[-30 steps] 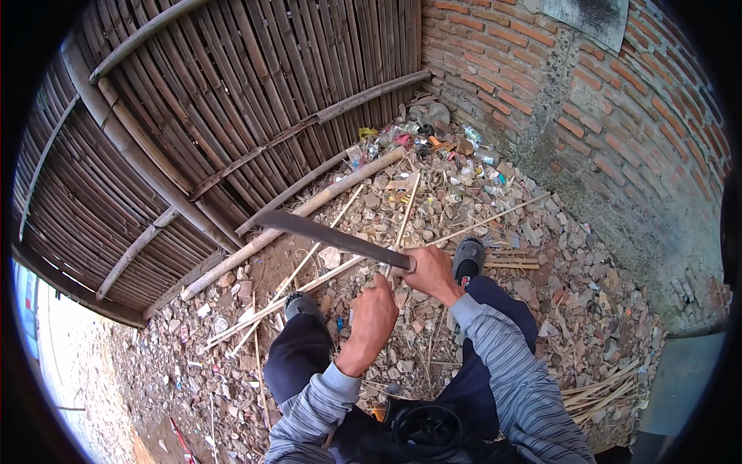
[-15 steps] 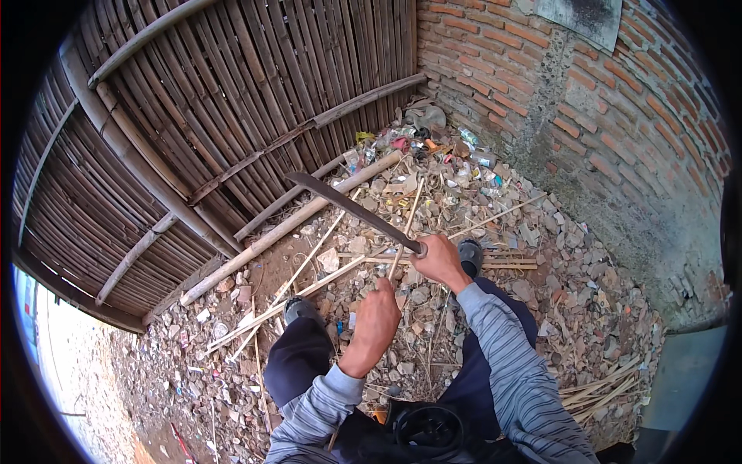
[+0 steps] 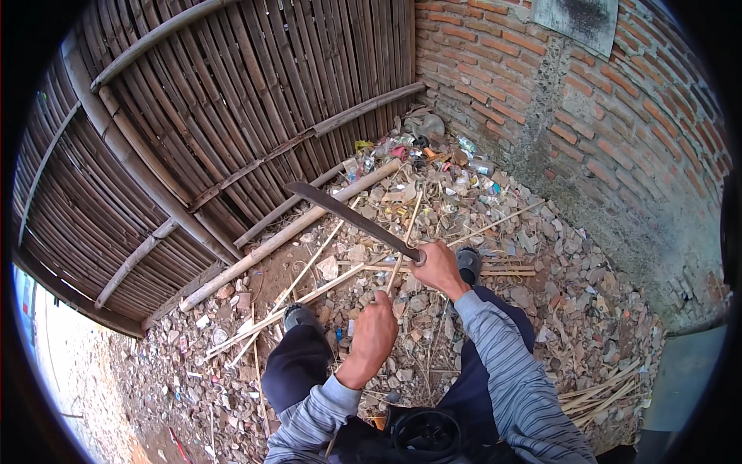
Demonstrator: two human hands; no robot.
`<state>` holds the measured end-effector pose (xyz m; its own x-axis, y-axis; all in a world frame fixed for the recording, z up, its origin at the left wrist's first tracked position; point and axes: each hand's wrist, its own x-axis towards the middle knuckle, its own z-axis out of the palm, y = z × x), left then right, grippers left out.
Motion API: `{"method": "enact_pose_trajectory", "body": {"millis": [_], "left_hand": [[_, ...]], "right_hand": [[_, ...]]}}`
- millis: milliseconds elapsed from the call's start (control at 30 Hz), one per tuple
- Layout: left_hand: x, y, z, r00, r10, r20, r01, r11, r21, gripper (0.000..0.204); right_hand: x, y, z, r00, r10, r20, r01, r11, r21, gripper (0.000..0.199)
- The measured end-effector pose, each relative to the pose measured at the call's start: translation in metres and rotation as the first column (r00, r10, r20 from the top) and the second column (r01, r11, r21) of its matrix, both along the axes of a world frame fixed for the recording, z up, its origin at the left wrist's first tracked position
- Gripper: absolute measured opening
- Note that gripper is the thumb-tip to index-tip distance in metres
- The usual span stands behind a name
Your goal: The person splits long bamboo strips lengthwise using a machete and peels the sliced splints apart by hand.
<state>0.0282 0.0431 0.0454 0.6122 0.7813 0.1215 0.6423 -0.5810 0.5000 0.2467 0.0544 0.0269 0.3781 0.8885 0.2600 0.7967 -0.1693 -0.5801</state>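
Head view: my hands with a thin stick and a long knife above rubble.
My left hand point(image 3: 376, 331) is closed around the lower end of a thin bamboo stick point(image 3: 403, 243) that rises upright; my right hand point(image 3: 438, 267), fist tight on the handle, holds the long knife point(image 3: 348, 217) with its blade slanting up-left beside the stick. Beyond lie a bamboo pole point(image 3: 287, 234), a bamboo fence point(image 3: 232, 116) and a brick wall point(image 3: 587, 116).

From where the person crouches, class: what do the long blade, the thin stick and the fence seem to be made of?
Long blade: probably steel, dark, dull, flat.
Thin stick: likely split bamboo, pale, straight, fibrous.
Fence: bamboo slats and poles, weathered brown-grey.
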Motion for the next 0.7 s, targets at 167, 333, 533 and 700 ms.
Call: {"method": "enact_pose_trajectory", "body": {"millis": [167, 333, 533, 700], "left_hand": [[-0.003, 0.001, -0.011, 0.999, 0.043, 0.026, -0.044, 0.999, 0.032, 0.019], [-0.011, -0.012, -0.005, 1.000, 0.021, -0.004, -0.021, 0.999, 0.032, 0.018], [-0.017, -0.001, 0.001, 0.999, 0.010, -0.050, -0.005, 0.995, 0.101, 0.011], [-0.028, -0.027, 0.004, 0.998, -0.011, -0.059, 0.017, 0.995, 0.101, 0.012]], "right_hand": [[-0.016, -0.006, 0.000, 0.994, 0.109, -0.001, -0.109, 0.991, -0.071, 0.016], [0.009, 0.008, -0.003, 1.000, -0.003, -0.015, 0.002, 0.998, -0.063, 0.020], [-0.019, -0.009, -0.005, 0.997, 0.078, 0.025, -0.078, 0.997, -0.003, 0.017], [0.016, -0.004, 0.001, 0.999, 0.010, -0.035, -0.012, 0.998, -0.061, 0.017]]}}
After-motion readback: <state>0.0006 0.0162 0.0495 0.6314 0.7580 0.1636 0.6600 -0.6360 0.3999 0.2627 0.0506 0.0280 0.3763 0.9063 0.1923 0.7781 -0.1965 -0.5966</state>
